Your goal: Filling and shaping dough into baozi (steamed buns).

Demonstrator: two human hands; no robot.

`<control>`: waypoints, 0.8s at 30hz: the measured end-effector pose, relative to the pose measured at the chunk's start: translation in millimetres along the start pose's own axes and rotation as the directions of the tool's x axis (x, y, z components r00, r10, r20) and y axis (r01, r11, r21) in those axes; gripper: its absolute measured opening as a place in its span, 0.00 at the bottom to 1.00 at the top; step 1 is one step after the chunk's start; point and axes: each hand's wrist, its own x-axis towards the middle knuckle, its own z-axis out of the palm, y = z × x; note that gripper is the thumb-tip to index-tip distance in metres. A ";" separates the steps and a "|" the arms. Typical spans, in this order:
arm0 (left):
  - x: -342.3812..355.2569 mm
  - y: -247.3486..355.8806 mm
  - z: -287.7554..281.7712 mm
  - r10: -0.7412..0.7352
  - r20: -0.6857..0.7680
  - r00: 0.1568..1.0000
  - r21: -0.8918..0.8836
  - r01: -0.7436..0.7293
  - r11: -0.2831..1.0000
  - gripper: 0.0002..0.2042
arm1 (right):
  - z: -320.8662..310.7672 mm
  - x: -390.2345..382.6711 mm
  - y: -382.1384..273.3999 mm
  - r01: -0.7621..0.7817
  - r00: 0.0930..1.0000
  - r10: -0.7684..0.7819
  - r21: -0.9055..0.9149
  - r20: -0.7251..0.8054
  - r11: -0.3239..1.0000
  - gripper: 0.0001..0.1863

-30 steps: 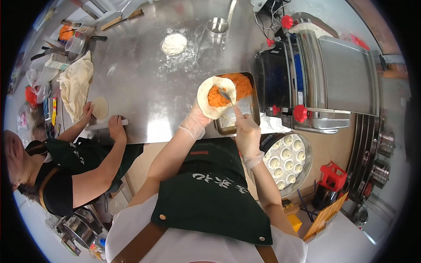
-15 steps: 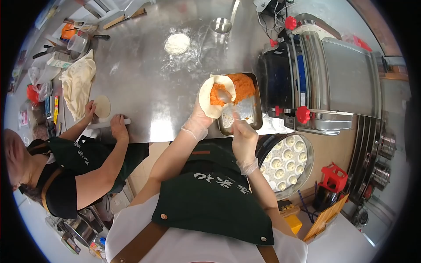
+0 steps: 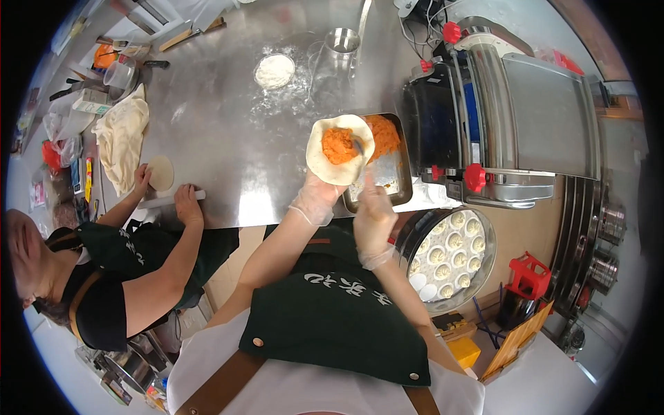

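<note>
My gloved left hand (image 3: 320,198) holds a round dough wrapper (image 3: 317,160) from below, over the left side of a metal tray (image 3: 408,169). A mound of orange filling (image 3: 337,144) sits in the middle of the wrapper. My right hand (image 3: 375,220), also gloved, is closed around a slim filling spatula (image 3: 358,146). Its grey tip touches the right edge of the mound, while its handle is mostly hidden by the fingers. More orange filling (image 3: 384,135) is heaped at the tray's far end.
Right of me stands a round steamer (image 3: 493,243) with several pleated buns (image 3: 454,241) on white papers. A rolling machine (image 3: 487,117) occupies the right. Flour (image 3: 274,70) and a metal cup (image 3: 342,41) lie farther back. At left, a co-worker's hands (image 3: 187,203) roll a dough disc (image 3: 161,173).
The wrapper has opened out flatter and tilted toward me, its filling now a compact mound. My right hand has moved slightly down and left, still holding the spatula.
</note>
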 end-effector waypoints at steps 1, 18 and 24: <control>1.0 -2.3 9.3 -0.010 0.003 1.000 0.000 0.010 1.000 0.21 | 8.0 -1.7 0.9 0.040 0.999 -0.040 -0.048 0.001 0.998 0.30; -10.4 15.8 32.1 -0.005 -0.129 0.992 0.479 0.067 0.875 0.07 | -33.5 36.1 17.1 0.378 0.926 -0.350 -0.335 0.144 0.863 0.32; -7.5 7.9 29.9 0.278 0.042 0.960 0.663 -0.235 0.711 0.09 | -44.7 25.9 8.5 0.079 0.978 -0.094 0.085 0.189 0.993 0.22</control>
